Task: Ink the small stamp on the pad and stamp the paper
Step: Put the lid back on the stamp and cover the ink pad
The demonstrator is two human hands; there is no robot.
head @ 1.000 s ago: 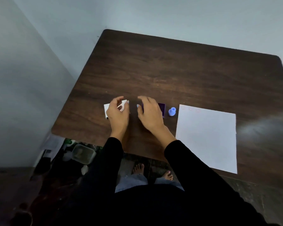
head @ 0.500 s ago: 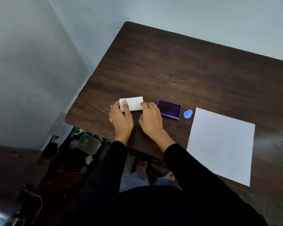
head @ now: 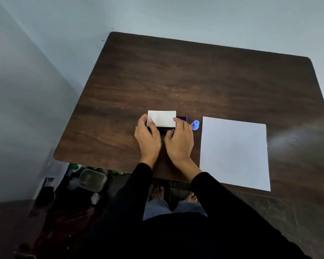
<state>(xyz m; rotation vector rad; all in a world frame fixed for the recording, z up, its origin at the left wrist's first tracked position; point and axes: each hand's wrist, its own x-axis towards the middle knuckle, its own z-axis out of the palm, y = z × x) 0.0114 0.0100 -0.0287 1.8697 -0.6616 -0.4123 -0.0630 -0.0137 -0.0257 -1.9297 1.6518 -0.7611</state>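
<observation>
A white rectangular lid [head: 161, 118] sits tilted over the purple ink pad [head: 182, 118], hiding most of it. My left hand [head: 147, 137] grips the lid's left end and my right hand [head: 179, 140] grips its right end. The small blue stamp [head: 195, 125] stands upright on the table, just right of the pad and free of both hands. The white paper [head: 234, 154] lies to the right, with three faint red stamp marks along its top edge.
The dark wooden table [head: 195, 81] stands against a pale wall corner. Below its left front edge, on the floor, are a clear plastic container [head: 91, 179] and bottles. My bare feet show under the table.
The lid lay on the table left of the uncovered pad; both hands have now carried it right and brought it over the pad. The camera view has shifted too.
</observation>
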